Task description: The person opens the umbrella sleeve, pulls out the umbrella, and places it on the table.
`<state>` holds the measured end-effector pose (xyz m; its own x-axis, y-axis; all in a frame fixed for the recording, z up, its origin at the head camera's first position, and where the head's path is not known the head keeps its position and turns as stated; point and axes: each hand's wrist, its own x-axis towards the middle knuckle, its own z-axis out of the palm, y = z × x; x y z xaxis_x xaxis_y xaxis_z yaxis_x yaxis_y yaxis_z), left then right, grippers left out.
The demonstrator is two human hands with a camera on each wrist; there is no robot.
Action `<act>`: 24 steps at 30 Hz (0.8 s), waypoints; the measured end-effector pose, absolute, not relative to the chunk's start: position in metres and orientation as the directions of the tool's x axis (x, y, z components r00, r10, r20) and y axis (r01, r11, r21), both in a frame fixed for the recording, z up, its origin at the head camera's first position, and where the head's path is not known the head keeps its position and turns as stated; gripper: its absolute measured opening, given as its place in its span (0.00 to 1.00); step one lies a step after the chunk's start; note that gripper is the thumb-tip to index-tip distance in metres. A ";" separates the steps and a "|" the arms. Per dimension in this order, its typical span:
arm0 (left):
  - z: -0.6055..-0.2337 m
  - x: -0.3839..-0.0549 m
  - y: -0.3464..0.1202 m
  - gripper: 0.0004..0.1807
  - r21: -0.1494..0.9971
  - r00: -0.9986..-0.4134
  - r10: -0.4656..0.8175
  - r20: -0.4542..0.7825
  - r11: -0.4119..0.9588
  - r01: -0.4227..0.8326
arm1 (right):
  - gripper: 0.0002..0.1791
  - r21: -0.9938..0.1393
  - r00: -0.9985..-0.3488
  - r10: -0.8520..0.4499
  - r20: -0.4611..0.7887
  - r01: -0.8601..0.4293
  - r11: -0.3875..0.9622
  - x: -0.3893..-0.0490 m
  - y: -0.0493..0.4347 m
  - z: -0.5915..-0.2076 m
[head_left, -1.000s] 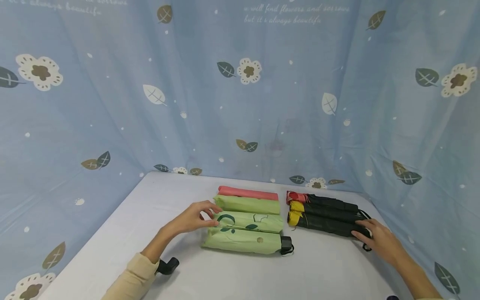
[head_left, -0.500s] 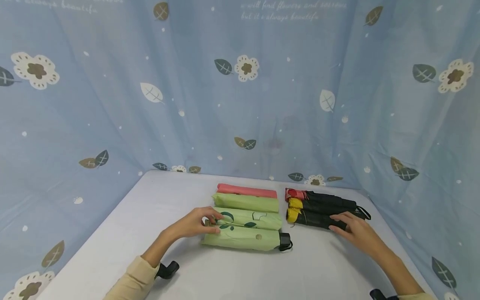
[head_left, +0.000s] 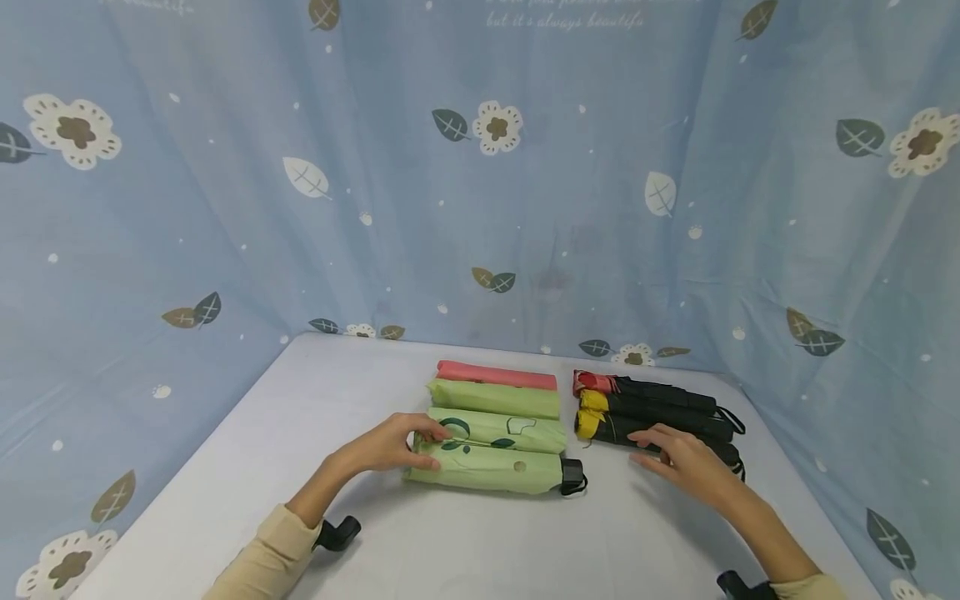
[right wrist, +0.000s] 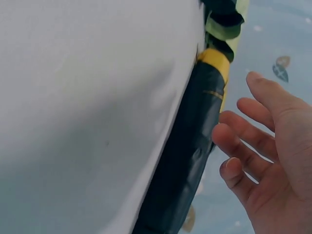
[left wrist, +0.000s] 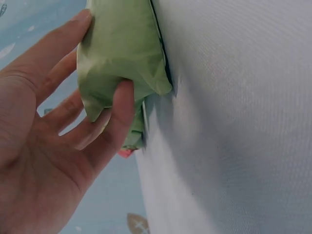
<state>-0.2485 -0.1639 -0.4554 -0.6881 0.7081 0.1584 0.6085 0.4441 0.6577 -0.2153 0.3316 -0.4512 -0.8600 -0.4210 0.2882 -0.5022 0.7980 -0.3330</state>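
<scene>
Four-sided rows aside, my left hand [head_left: 400, 443] holds the left end of the nearest green folded umbrella [head_left: 495, 469], thumb on its near side and fingers behind. The left wrist view shows the little finger against that umbrella's green end [left wrist: 124, 53]. A patterned green umbrella [head_left: 517, 430] lies right behind it. My right hand [head_left: 686, 467] hovers with loosely bent fingers over the nearest black folded umbrella [head_left: 615, 428], which has a yellow end. In the right wrist view the fingers are beside the black umbrella [right wrist: 187, 141]; contact cannot be told.
Behind lie another green umbrella [head_left: 498, 398] and a red one [head_left: 498, 375]. Further black umbrellas, one yellow-ended [head_left: 660, 411] and one red-ended [head_left: 660, 390], lie at the right. A blue patterned curtain [head_left: 405, 208] surrounds the white tabletop [head_left: 487, 550].
My left hand has come nearer, from the patterned green umbrella to the nearest green one. My right hand has moved left along the nearest black umbrella, away from its right end.
</scene>
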 end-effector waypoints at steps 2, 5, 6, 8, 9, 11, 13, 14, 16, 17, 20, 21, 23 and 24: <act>-0.456 -0.250 -0.163 0.26 0.664 -0.690 0.708 0.150 0.445 0.601 | 0.18 -0.328 -0.857 -0.431 0.283 -0.509 0.796 -0.216 0.328 -0.452; -0.458 -0.251 -0.163 0.26 0.664 -0.690 0.710 0.140 0.450 0.598 | 0.18 -0.316 -0.842 -0.458 0.284 -0.534 0.784 -0.217 0.322 -0.454; -0.459 -0.251 -0.163 0.26 0.663 -0.689 0.711 0.137 0.451 0.597 | 0.18 -0.309 -0.834 -0.471 0.287 -0.546 0.778 -0.217 0.319 -0.454; -0.461 -0.250 -0.164 0.26 0.658 -0.685 0.716 0.133 0.453 0.601 | 0.18 -0.306 -0.823 -0.492 0.284 -0.564 0.767 -0.216 0.314 -0.456; -0.462 -0.250 -0.164 0.26 0.655 -0.683 0.718 0.133 0.454 0.605 | 0.18 -0.308 -0.816 -0.504 0.282 -0.575 0.758 -0.216 0.312 -0.456; -0.463 -0.248 -0.164 0.28 0.639 -0.675 0.726 0.132 0.458 0.618 | 0.18 -0.320 -0.813 -0.517 0.266 -0.581 0.748 -0.215 0.306 -0.457; -0.465 -0.247 -0.164 0.29 0.618 -0.667 0.734 0.131 0.465 0.633 | 0.18 -0.334 -0.816 -0.525 0.243 -0.579 0.744 -0.214 0.301 -0.457; -0.465 -0.247 -0.163 0.29 0.603 -0.663 0.738 0.128 0.472 0.643 | 0.19 -0.340 -0.816 -0.528 0.234 -0.578 0.742 -0.214 0.299 -0.457; -0.465 -0.245 -0.162 0.30 0.577 -0.661 0.741 0.117 0.491 0.653 | 0.20 -0.360 -0.819 -0.533 0.210 -0.572 0.737 -0.214 0.294 -0.456; -0.465 -0.245 -0.162 0.31 0.566 -0.663 0.740 0.111 0.501 0.654 | 0.21 -0.369 -0.819 -0.539 0.197 -0.571 0.733 -0.213 0.292 -0.456; -0.465 -0.244 -0.160 0.31 0.541 -0.670 0.736 0.099 0.525 0.657 | 0.22 -0.393 -0.808 -0.565 0.166 -0.580 0.714 -0.213 0.286 -0.455; -0.464 -0.243 -0.160 0.31 0.536 -0.673 0.733 0.095 0.533 0.655 | 0.22 -0.404 -0.801 -0.577 0.160 -0.586 0.702 -0.213 0.284 -0.455; -0.464 -0.242 -0.159 0.30 0.531 -0.679 0.729 0.087 0.542 0.651 | 0.22 -0.416 -0.785 -0.601 0.149 -0.601 0.682 -0.212 0.280 -0.455; -0.463 -0.242 -0.159 0.30 0.528 -0.681 0.727 0.084 0.547 0.649 | 0.21 -0.419 -0.774 -0.615 0.148 -0.613 0.670 -0.212 0.279 -0.455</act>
<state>-0.2419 -0.1585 -0.4632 -0.6811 0.7274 0.0838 0.6494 0.5473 0.5279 -0.2116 0.2786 -0.4550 -0.7744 -0.6151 0.1482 -0.6126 0.6702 -0.4190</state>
